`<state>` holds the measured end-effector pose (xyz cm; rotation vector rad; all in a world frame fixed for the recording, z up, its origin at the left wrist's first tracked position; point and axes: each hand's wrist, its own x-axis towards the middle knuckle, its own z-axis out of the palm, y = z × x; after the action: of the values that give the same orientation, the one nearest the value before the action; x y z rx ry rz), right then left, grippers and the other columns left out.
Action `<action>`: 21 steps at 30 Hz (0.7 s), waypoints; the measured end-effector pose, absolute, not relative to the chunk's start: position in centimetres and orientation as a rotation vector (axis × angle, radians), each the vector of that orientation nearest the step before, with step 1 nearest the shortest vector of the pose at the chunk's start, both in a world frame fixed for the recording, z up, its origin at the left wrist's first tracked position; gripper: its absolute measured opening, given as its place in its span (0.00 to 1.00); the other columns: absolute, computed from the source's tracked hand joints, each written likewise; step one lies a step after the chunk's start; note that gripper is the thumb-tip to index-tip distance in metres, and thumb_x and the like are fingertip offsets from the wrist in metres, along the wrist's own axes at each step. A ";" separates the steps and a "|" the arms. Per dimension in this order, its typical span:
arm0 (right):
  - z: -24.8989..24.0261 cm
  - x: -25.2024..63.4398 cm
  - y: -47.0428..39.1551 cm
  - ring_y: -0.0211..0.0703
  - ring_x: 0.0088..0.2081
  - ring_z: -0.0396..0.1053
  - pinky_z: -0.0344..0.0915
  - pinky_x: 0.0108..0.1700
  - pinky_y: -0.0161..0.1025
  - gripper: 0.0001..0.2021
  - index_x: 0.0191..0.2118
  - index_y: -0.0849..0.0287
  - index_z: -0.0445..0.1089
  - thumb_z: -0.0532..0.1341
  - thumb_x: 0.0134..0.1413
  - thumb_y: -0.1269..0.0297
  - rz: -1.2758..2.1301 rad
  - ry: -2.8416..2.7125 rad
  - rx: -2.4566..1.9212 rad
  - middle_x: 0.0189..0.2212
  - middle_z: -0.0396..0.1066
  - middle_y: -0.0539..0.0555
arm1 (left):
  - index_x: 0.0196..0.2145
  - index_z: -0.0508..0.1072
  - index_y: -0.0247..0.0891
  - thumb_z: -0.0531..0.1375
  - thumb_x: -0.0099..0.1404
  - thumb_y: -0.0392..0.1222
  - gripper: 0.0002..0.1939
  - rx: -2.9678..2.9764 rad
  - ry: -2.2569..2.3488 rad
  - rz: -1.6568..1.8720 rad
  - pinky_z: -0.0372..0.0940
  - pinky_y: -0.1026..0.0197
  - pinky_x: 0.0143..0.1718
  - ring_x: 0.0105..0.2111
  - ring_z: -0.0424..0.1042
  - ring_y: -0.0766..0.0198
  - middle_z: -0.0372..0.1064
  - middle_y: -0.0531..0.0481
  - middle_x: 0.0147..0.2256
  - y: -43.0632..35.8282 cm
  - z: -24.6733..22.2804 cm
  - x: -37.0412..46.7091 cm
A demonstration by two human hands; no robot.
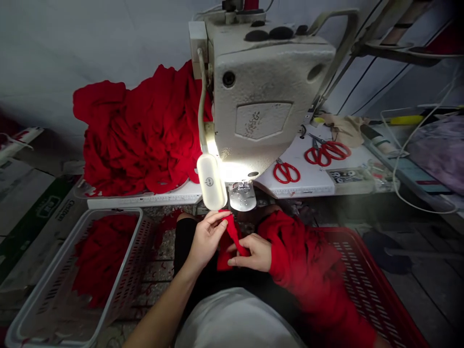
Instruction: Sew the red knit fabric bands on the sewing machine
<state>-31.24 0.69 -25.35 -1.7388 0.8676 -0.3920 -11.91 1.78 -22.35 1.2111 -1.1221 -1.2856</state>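
Note:
Between my two hands a piece of red cloth point(232, 232) is stretched, just in front of the sewing machine point(268, 96). The fingers of my left hand point(208, 238) pinch its upper end, below the lit lamp point(212, 182). Lower down and to the right, my right hand point(253, 252) grips the cloth between thumb and fingers. More red fabric point(308, 270) lies over my right wrist and forearm and hangs down to the right. Part of the held cloth rests over my lap.
Red fabric point(137, 130) is heaped on the table's left side. A white basket point(139, 217) with red pieces stands at lower left, a red basket point(377, 285) at lower right. Red-handled scissors point(286, 172) and more scissors point(328, 152) lie right of the machine.

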 end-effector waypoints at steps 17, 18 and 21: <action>-23.5 -35.7 -0.7 0.35 0.20 0.62 0.57 0.21 0.33 0.22 0.31 0.64 0.78 0.68 0.56 0.46 -0.636 1.031 -1.446 0.19 0.70 0.51 | 0.36 0.74 0.36 0.62 0.69 0.52 0.15 1.247 -1.684 -1.486 0.52 0.65 0.26 0.24 0.56 0.68 0.58 0.57 0.23 1.4 -22.1 -11.9; -23.3 -35.8 -0.7 0.35 0.19 0.62 0.58 0.20 0.33 0.22 0.31 0.64 0.78 0.68 0.56 0.46 -0.653 1.046 -1.400 0.18 0.69 0.50 | 0.40 0.76 0.37 0.63 0.69 0.51 0.14 1.251 -1.632 -1.471 0.52 0.65 0.25 0.23 0.56 0.68 0.59 0.57 0.23 1.4 -22.1 -11.8; -22.0 -35.8 -0.5 0.36 0.20 0.63 0.59 0.21 0.34 0.20 0.30 0.64 0.78 0.68 0.58 0.48 -0.739 1.094 -1.442 0.18 0.70 0.51 | 0.50 0.79 0.41 0.63 0.69 0.48 0.15 1.210 -1.661 -1.358 0.58 0.63 0.27 0.25 0.65 0.65 0.70 0.52 0.27 1.3 -21.4 -11.3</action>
<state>-35.84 -0.48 -21.99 -1.4425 1.0937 -0.7391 -11.29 1.27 -21.43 1.2101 -1.6612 -1.3576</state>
